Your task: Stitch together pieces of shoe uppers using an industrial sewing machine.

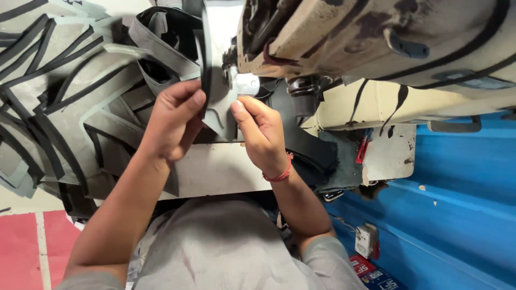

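Both hands closed in a pinch on one grey cut piece point(219, 115): left hand point(173, 121) gripping its dark-edged left border with thumb on top, right hand point(259, 131) nipping the right edge between thumb and forefinger. Held upright just below the metal head point(244, 83) of the worn beige sewing machine point(376, 43), above the pale table edge point(215, 172), grey cut pieces heaped point(59, 91) to the left. Best done, probably, by keeping the piece taut and its edge square to the head, fingertips clear.
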